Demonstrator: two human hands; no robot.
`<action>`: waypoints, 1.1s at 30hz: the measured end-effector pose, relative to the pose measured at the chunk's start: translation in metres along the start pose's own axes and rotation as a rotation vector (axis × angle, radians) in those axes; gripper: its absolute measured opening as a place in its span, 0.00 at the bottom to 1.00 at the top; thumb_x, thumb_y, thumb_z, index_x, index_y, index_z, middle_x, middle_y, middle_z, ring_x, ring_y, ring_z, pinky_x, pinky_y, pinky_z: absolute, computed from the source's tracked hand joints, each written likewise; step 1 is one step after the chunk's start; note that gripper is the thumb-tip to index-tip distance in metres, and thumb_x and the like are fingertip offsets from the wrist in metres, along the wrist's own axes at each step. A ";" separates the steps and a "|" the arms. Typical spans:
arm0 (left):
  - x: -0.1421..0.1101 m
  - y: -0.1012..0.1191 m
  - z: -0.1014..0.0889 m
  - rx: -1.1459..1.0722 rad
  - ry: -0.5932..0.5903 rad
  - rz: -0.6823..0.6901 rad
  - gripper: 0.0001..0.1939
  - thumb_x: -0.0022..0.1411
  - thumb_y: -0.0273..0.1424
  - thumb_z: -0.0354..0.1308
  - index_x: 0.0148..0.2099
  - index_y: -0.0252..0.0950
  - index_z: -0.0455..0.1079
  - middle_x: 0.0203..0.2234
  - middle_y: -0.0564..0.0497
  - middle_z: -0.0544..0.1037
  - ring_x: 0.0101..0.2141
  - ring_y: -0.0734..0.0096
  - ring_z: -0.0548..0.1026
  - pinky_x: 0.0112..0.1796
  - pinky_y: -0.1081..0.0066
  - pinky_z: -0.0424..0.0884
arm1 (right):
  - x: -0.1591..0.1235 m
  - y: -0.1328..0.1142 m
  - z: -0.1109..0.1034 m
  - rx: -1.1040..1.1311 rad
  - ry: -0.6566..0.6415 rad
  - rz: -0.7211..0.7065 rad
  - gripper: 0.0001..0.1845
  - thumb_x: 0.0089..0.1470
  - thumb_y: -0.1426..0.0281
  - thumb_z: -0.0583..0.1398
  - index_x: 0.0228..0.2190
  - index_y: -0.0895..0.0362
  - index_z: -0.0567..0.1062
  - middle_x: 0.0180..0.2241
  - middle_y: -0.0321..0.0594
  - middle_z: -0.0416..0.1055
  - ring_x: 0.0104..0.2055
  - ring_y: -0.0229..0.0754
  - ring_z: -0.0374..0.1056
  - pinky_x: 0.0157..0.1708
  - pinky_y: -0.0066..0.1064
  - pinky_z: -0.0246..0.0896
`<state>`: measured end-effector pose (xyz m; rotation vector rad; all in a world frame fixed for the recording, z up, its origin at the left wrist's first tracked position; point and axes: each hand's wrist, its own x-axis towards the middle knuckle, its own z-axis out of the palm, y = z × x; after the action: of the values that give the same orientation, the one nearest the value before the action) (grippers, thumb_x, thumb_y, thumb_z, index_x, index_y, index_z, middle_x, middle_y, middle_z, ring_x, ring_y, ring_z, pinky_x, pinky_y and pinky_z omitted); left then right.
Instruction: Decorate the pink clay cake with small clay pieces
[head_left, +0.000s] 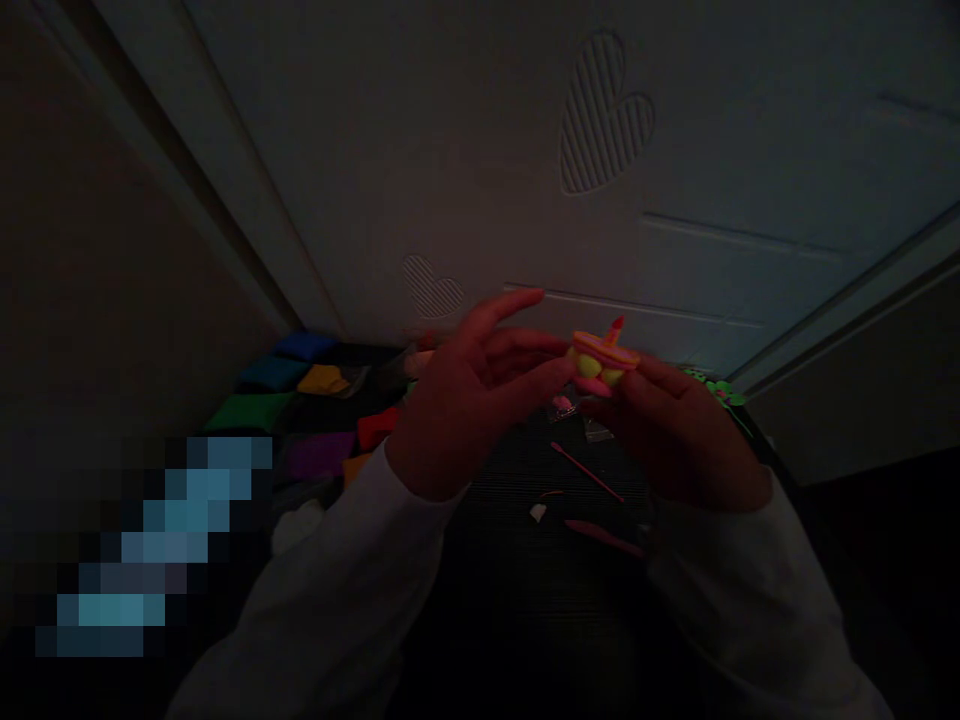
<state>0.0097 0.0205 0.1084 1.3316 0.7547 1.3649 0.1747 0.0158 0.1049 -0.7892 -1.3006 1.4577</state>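
Pink, yellow and orange cake-like piece (604, 364) with a red-tipped stick on top, held up just right of the frame's centre. Grasped from both sides by the hands: left hand (480, 395) with thumb and fingertips at the piece's left side, index finger stretched clear above; right hand (679, 430) with fingers closed on its right side and underside. Below, on the dark surface (502, 590): thin pink stick (588, 472), small white scrap (538, 512) and, nearer the bottom, flat pink tool (604, 538). Left of centre, bunched together: blue packet (304, 346), green packet (251, 412), yellow packet (322, 380), purple packet (322, 455), red packet (377, 428). Toward the right edge, green flower shape (721, 393). Across the top, pale panel (360, 150) with two ribbed hearts (604, 120).
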 end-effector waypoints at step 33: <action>0.000 0.003 -0.008 0.973 0.010 0.774 0.11 0.52 0.35 0.59 0.39 0.41 0.69 0.39 0.50 0.72 0.44 0.63 0.66 0.47 0.61 0.61 | 0.003 0.001 -0.003 0.083 -0.125 0.118 0.09 0.49 0.64 0.59 0.35 0.51 0.74 0.39 0.36 0.73 0.38 0.36 0.69 0.39 0.30 0.65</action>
<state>0.0007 0.0210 0.1098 2.5757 1.0185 1.6426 0.1760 0.0193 0.1036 -0.7401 -1.2959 1.6668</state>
